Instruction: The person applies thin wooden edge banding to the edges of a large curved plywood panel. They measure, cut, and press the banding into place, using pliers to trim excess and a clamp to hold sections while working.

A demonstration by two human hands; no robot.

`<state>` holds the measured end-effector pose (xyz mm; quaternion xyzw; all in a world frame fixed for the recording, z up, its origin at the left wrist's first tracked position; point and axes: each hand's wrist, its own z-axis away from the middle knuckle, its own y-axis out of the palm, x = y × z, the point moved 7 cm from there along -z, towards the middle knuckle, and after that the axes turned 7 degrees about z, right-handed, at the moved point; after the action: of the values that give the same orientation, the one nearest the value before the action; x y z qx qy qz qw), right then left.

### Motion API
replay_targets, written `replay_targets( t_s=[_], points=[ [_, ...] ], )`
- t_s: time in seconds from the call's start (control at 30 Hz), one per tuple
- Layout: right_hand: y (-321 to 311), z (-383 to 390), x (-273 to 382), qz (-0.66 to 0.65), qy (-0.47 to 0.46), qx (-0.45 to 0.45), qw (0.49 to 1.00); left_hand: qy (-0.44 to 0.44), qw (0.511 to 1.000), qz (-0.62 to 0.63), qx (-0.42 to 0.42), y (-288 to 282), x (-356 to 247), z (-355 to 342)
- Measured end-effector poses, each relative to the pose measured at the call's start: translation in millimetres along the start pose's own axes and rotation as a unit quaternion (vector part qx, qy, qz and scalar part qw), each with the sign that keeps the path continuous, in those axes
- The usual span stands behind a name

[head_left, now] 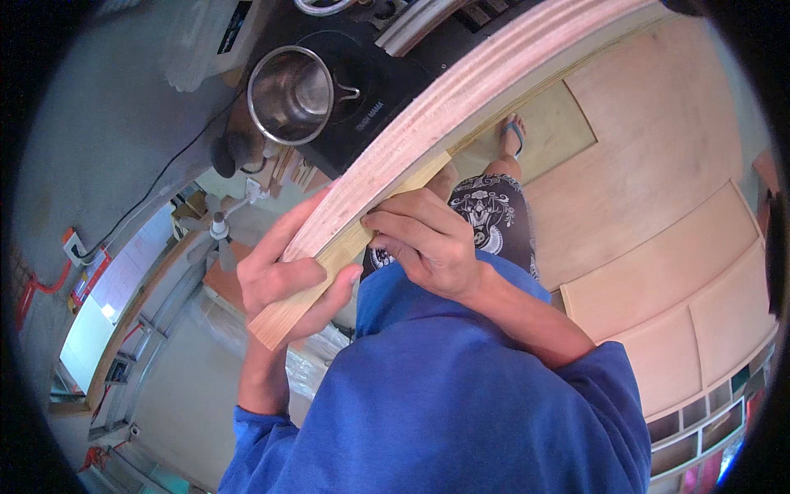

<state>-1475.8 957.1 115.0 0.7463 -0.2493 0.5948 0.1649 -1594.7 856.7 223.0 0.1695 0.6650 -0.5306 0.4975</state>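
Note:
A long pinkish wooden board (395,152) runs from the middle of the view up to the upper right. Against its lower side lies a paler wooden strip (350,244), its cut end jutting out past the board's near end. My left hand (280,284) wraps round both pieces at that end, the thumb below and fingers on the far side. Farther along, my right hand (432,239) presses bent fingers and thumb against the strip's edge. Whether something small sits between those fingertips is hidden.
Beyond the board, a steel pot (290,95) stands on a black cooktop (370,99). A black cable (156,185) crosses the grey surface at left, near a small fan (218,226). Large wooden panels (634,189) lie at right, close to my sandalled foot (513,136).

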Motion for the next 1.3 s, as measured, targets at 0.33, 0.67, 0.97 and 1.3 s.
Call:
replay_targets(
  t_s=[0.33,0.67,0.97,1.3],
  points=[
    [-32,-9,25,0.014,-0.045,-0.021,0.999,0.05,0.996,-0.039,-0.057,15,-16,0],
    [-56,-8,27,-0.048,-0.048,-0.034,0.997,-0.068,0.99,-0.126,-0.012,40,-37,-18],
    [-55,-17,37,-0.104,-0.048,0.025,0.993,-0.103,0.989,-0.029,-0.105,40,-32,-9],
    [-35,-33,103,-0.041,-0.057,0.01,0.997,-0.047,0.973,0.219,-0.049,17,-39,8]
  ],
)
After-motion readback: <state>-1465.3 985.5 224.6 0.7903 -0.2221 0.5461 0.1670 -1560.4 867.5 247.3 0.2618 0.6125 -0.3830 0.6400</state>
